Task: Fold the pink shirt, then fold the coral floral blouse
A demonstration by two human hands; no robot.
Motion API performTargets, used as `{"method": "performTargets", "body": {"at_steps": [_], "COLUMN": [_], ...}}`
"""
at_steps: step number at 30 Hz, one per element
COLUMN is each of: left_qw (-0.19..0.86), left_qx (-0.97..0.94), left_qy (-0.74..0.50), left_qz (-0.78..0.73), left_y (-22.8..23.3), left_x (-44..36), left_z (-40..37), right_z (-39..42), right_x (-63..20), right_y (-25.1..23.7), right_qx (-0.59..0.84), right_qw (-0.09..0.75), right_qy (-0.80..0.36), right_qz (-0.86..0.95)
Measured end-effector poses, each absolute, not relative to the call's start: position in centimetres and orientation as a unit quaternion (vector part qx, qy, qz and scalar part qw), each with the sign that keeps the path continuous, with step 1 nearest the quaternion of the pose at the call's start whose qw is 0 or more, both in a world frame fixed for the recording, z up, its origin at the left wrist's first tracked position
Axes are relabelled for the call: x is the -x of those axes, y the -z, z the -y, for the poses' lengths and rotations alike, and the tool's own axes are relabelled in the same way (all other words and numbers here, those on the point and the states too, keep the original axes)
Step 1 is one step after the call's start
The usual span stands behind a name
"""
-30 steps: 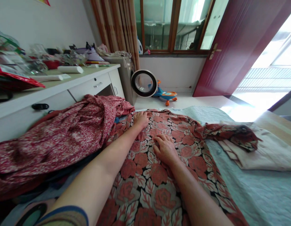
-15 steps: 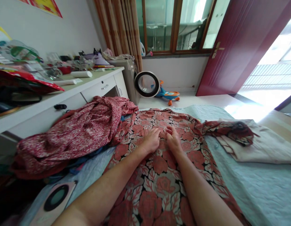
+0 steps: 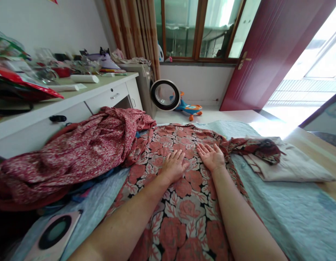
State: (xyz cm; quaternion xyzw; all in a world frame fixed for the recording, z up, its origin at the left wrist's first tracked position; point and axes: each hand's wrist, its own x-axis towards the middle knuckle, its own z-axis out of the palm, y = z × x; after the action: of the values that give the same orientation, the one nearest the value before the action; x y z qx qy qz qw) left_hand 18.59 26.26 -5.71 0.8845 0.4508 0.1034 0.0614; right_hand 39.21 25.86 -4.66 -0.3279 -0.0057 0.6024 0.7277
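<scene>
A floral garment (image 3: 189, 214) in rust, black and grey lies spread over the bed, with one sleeve (image 3: 257, 146) stretched to the right across a folded pale cloth (image 3: 290, 165). My left hand (image 3: 173, 166) rests palm down on the garment's middle, its fingers extended. To the right, my right hand (image 3: 211, 156) is turned palm up over the same fabric with its fingers spread. Neither hand holds anything. At the left, a heap of red-and-white patterned cloth (image 3: 97, 152) lies beside the garment and touches its left sleeve.
A pale blue quilted cover (image 3: 287, 214) lies under the clothes. A pink box with a dark round window (image 3: 55, 232) is at the lower left. A cluttered white desk (image 3: 103, 81) runs along the left, ending at a washing machine with its round door (image 3: 166, 95) open.
My hands have moved apart, and their curled fingers have straightened. My right hand has shifted right and turned palm up; my left hand has flattened. The view has swung slightly to the right.
</scene>
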Motion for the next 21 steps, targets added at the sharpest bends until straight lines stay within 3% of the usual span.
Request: {"method": "performTargets", "body": {"at_steps": [8,14,21], "left_qw": [0.060,0.076,0.075], "left_qx": [-0.884,-0.881,-0.880], "left_qy": [-0.104,-0.114,-0.126], "left_qz": [-0.452,-0.452,-0.452], "left_y": [5.6,5.6,6.1], "left_x": [-18.7,-18.7,-18.7], "left_z": [-26.1,-26.0,-26.2], "right_z": [-27.6,-31.2,-36.8], "right_x": [-40.1,-39.5,-43.9], "right_y": [3.1,2.9,2.3], "right_qx": [0.411,0.450,0.571], "right_qw": [0.726,0.578,0.608], "right_qy": [-0.552,-0.661,-0.535], "right_qz": [-0.003,0.164,0.139]}}
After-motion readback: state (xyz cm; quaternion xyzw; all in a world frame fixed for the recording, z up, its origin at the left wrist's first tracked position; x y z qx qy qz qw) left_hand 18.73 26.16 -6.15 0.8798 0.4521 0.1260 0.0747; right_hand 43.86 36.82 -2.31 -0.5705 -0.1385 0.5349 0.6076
